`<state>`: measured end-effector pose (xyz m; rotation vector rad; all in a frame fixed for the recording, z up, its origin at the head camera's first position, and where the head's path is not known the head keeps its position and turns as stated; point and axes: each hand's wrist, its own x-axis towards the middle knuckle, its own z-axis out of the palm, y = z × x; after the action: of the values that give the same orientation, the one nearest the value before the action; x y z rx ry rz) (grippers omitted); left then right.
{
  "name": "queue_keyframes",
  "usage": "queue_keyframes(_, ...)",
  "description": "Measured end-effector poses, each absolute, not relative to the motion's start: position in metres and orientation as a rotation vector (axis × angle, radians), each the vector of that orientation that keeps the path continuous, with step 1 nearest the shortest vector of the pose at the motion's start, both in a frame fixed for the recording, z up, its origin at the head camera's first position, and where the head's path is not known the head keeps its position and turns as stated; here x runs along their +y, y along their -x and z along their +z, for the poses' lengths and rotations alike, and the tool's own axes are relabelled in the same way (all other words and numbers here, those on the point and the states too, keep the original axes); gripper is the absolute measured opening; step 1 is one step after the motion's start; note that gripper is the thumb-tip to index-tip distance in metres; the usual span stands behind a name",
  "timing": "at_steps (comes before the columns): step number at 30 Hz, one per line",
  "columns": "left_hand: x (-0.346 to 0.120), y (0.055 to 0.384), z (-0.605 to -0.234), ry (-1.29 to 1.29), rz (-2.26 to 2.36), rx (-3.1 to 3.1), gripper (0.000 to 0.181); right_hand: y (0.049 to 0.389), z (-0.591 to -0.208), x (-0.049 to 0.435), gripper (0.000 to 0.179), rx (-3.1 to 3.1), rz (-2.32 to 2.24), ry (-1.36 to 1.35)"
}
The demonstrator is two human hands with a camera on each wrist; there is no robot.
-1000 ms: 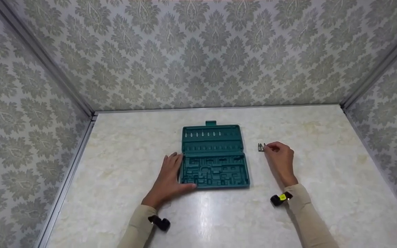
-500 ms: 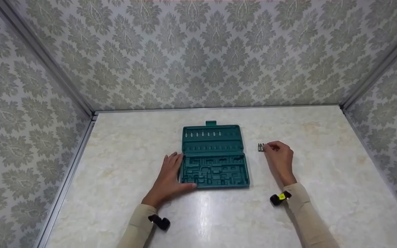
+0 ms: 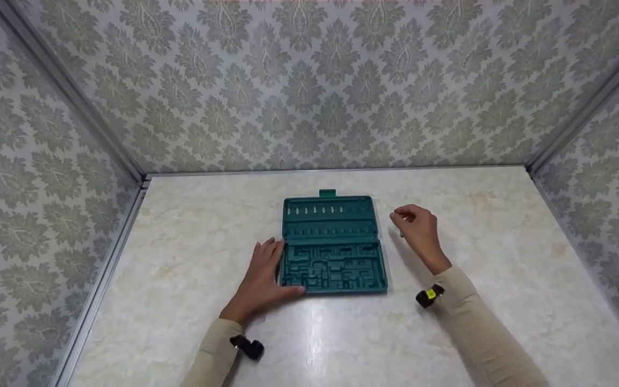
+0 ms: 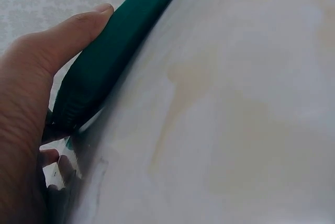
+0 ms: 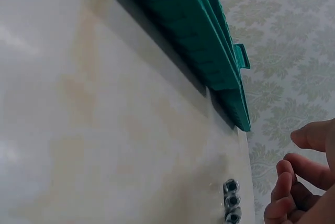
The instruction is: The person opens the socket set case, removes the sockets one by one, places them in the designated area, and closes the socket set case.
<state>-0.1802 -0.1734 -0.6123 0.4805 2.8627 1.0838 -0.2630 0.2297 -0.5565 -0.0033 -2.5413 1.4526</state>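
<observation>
Nearer the case point(image 3: 332, 240) now, right hand point(image 3: 420, 228)

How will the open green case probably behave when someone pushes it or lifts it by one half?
The green case looks fairly stiff, judging by its moulded compartments and straight edges. Pushed, it would probably slide rather than tip, since it lies open and broad on the table. Lifted by one half, it may fold where the halves join.

A marbled off-white tabletop point(image 3: 196, 215) with beige patches carries a streak of glare point(image 3: 316, 344). Behind it rises a damask-wallpapered back wall point(image 3: 336, 80); grey metal rails point(image 3: 67, 92) edge the matching left wall point(image 3: 8, 172) and right wall point(image 3: 610, 113).
</observation>
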Motion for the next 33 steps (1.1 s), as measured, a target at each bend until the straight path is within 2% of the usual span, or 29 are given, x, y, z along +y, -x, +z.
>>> queue_keyframes(19,-0.175,0.180,-0.610,-0.501,1.058,2.890,0.132,0.294,-0.549,0.167,0.029,-2.712,1.485,-0.433)
queue_keyframes(33,-0.173,0.179,-0.608,-0.517,1.062,2.874,0.131,0.312,-0.554,0.145,0.034,-2.810,1.399,-0.596)
